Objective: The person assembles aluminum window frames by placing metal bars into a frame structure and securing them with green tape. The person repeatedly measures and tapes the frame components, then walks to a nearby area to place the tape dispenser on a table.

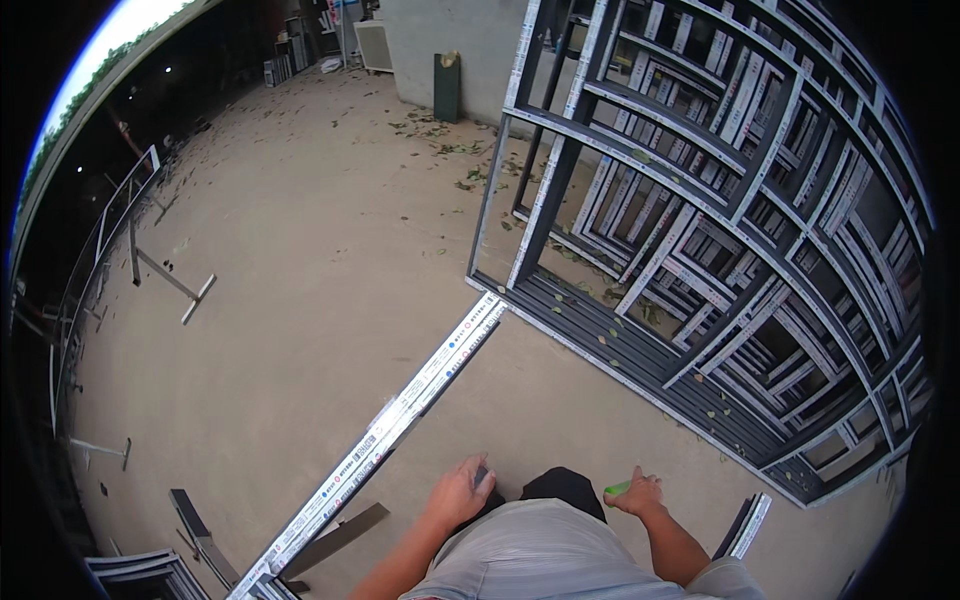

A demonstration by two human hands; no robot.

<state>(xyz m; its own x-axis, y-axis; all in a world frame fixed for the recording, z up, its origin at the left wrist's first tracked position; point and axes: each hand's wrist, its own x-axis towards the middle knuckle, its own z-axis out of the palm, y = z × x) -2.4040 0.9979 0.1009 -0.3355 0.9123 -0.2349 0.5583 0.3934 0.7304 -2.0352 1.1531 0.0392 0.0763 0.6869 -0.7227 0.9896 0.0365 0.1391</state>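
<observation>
My left hand is at my waist with its fingers curled round a small dark grey object, too little of which shows to name it. In my right hand, on the other side of my body, is a small bright green object; the hand covers most of it, and its kind is unclear. Left of my left hand, apart from it, a long metal profile bar with white printed film slants up to the corner of a large stack of frames.
The stacked dark metal frames stand upright on the right, with leaves on their lower rails. A short profile piece lies right of my right hand. Metal stands are at the left. A green board leans against the far wall.
</observation>
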